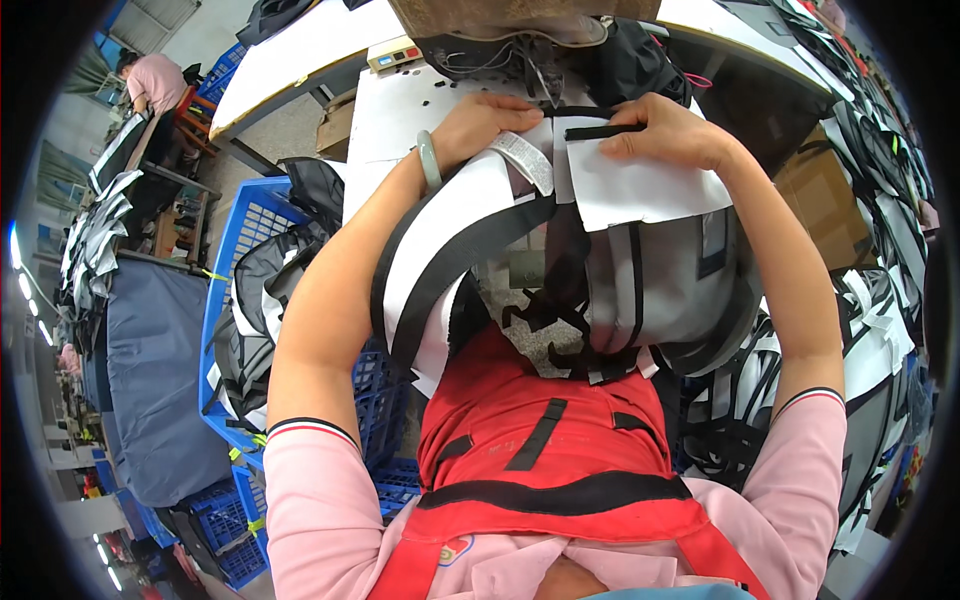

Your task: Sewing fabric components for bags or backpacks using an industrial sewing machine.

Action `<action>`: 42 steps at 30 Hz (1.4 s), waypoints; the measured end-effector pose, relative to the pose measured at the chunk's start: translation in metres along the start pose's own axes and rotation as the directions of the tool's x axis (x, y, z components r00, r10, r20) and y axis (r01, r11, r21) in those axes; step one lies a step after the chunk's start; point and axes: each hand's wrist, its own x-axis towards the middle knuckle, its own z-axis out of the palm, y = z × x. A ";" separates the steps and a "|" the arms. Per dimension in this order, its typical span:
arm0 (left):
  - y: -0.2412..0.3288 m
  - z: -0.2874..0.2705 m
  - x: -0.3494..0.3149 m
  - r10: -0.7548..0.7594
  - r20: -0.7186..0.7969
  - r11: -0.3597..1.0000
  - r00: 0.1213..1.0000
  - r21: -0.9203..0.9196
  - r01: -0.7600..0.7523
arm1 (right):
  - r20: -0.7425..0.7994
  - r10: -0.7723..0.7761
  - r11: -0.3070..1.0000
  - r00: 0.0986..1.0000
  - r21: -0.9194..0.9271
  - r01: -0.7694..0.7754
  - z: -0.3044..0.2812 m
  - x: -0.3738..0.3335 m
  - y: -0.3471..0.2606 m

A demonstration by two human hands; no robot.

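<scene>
A partly made grey backpack (655,285) with white lining and black binding hangs from the worktable's edge over my lap. My left hand (490,125), with a pale bangle on the wrist, is closed on the top edge of its white panel (430,235), left of the sewing machine's needle area (550,88). On the other side my right hand (665,132) pinches the backpack's edge, thumb on a white flap (640,185) beside a short black strip (603,131). A white printed label (524,162) lies below my left fingers. Fingertips of both hands are partly hidden.
The sewing machine's brown body (520,15) stands ahead on the white table (385,120), with a small control box (393,54). A blue crate (222,300) of bag pieces is at my left; piled pieces (870,340) and a cardboard box (825,195) are right. Another person (158,82) sits far left.
</scene>
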 end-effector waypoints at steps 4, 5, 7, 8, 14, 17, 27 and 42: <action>0.004 -0.002 0.002 0.075 0.000 0.987 0.997 0.139 -0.074 | -0.005 0.023 1.000 1.000 0.005 -0.023 -0.005 0.003 0.001; 0.006 -0.001 0.001 0.071 -0.005 0.988 0.997 0.139 -0.069 | 0.000 0.020 1.000 1.000 0.006 -0.020 -0.007 0.004 0.001; 0.008 0.000 0.004 0.100 -0.001 0.980 0.995 0.173 -0.098 | 0.049 0.079 0.993 0.996 0.086 -0.083 -0.011 0.005 -0.002; 0.007 0.001 0.003 0.105 -0.004 0.980 0.994 0.170 -0.103 | 0.005 0.080 0.995 0.997 0.055 -0.080 -0.009 0.005 -0.001; 0.005 0.004 0.002 0.119 -0.017 0.986 0.993 0.122 -0.116 | -0.013 -0.008 1.000 1.000 0.025 0.008 -0.008 0.003 0.011; 0.007 0.003 0.000 0.124 -0.017 0.986 0.992 0.116 -0.121 | 0.083 0.124 0.991 0.989 0.047 -0.128 -0.013 0.002 0.000; -0.007 -0.033 -0.017 0.251 -0.160 0.949 0.955 0.236 -0.210 | -0.123 0.149 0.989 0.981 0.033 -0.146 -0.018 -0.015 0.007; -0.134 0.133 -0.206 -0.189 0.613 0.981 0.767 0.081 0.177 | -0.616 -0.113 0.985 0.780 -0.173 0.005 -0.029 -0.253 -0.078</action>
